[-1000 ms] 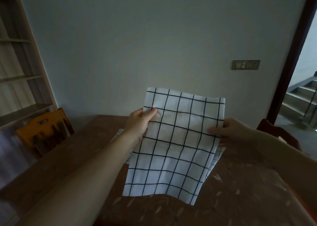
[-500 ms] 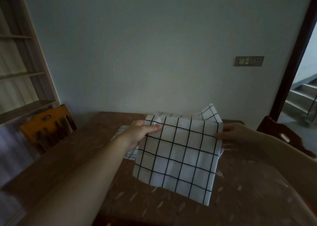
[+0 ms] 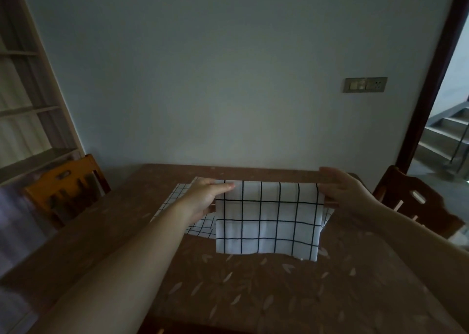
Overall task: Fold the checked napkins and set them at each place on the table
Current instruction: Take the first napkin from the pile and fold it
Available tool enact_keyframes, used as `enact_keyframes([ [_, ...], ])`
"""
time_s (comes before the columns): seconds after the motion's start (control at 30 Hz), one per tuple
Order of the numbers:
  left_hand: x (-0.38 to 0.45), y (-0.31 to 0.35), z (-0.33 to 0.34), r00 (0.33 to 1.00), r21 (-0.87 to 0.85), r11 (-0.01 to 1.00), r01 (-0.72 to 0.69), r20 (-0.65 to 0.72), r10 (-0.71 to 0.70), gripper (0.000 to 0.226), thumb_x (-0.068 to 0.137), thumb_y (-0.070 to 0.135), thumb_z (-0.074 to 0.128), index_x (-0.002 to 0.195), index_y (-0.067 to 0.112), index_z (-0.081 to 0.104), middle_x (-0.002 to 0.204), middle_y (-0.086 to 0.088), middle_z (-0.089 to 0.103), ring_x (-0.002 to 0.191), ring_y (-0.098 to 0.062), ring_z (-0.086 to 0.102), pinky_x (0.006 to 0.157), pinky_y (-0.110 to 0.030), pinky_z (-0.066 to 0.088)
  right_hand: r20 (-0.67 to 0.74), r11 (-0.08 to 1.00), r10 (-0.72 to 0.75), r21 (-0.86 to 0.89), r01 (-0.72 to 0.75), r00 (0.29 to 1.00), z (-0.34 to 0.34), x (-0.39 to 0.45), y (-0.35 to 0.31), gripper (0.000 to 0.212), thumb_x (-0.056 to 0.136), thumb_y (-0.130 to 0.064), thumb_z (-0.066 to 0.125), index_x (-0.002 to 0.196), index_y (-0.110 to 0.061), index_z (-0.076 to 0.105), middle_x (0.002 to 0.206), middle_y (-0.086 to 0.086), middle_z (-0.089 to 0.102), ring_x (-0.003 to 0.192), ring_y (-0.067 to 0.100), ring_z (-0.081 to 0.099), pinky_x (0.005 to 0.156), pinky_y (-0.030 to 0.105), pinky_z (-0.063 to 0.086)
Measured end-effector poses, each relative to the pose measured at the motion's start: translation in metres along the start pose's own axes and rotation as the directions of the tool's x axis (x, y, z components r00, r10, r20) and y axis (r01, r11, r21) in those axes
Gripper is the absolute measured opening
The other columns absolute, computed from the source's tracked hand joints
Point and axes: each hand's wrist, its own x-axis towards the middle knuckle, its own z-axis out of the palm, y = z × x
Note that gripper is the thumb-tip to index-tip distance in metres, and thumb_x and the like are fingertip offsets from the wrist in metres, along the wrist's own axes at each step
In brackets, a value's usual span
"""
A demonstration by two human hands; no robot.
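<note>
- While both arms reach out over the brown leaf-patterned surface, a white napkin with a black grid hangs folded between the two hands, its folded top edge level and its lower edge hanging just above the cloth-covered top.
- Left hand: at the napkin's upper left corner, thumb laid along the top fold, fingers tucked behind the cloth, pinching that corner.
- Right hand: at the napkin's upper right corner, fingers curled under the edge and gripping it; the upper part of the hand is blurred.
- Further checked napkins: lying flat on the surface behind and to the left of the held one, partly hidden by the left hand and forearm; a strip of checked cloth also shows at the held napkin's right edge, and I cannot tell whether it belongs to the pile or to the held piece.
- Orange wooden chair: at the left side of the surface, back slats visible.
- Dark wooden chair: at the right side.
- Shelving unit: against the left wall.
- Switch plate: on the grey wall, right of centre.
- Stairs: seen through the doorway at far right.
</note>
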Motion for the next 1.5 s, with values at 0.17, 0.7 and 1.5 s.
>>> enact_keyframes([
  [0.17, 0.009, -0.007, -0.003, 0.997, -0.028, 0.998, 0.062, -0.044, -0.063, 0.027, 0.079, 0.015, 0.077, 0.095, 0.006, 0.057, 0.095, -0.008, 0.059, 0.086, -0.021, 0.058, 0.080, -0.035, 0.052, -0.073, 0.994, -0.078, -0.088, 0.071, 0.994, -0.005, -0.004, 0.003, 0.022, 0.088, -0.012, 0.067, 0.108, -0.023, 0.070, 0.083, 0.003, 0.070, 0.076, 0.023, 0.067, 0.079, 0.042, 0.058],
  [0.7, 0.008, -0.002, 0.017, 0.965, 0.674, 0.738, -0.016, -0.183, 0.187, 0.063, 0.082, 0.038, 0.074, 0.136, 0.016, 0.050, 0.131, -0.004, 0.054, 0.113, -0.020, 0.056, 0.100, -0.039, 0.044, -0.022, 0.792, -0.300, -0.564, 0.236, 0.954, -0.004, -0.017, -0.040, 0.011, 0.084, -0.017, 0.070, 0.082, -0.025, 0.077, 0.071, -0.019, 0.068, 0.069, 0.001, 0.066, 0.055, 0.004, 0.042],
  [1.5, -0.006, 0.033, 0.056, 0.910, 0.397, 0.831, -0.390, 0.306, 0.281, 0.019, 0.088, 0.019, 0.070, 0.104, 0.029, 0.072, 0.101, 0.006, 0.073, 0.100, -0.008, 0.066, 0.093, -0.028, 0.048, 0.352, 0.832, -0.052, -0.502, 0.235, 0.935, -0.006, -0.025, -0.027, 0.026, 0.084, -0.033, 0.073, 0.077, -0.008, 0.072, 0.055, -0.003, 0.049, 0.048, 0.006, 0.039, 0.051, 0.021, 0.033],
])
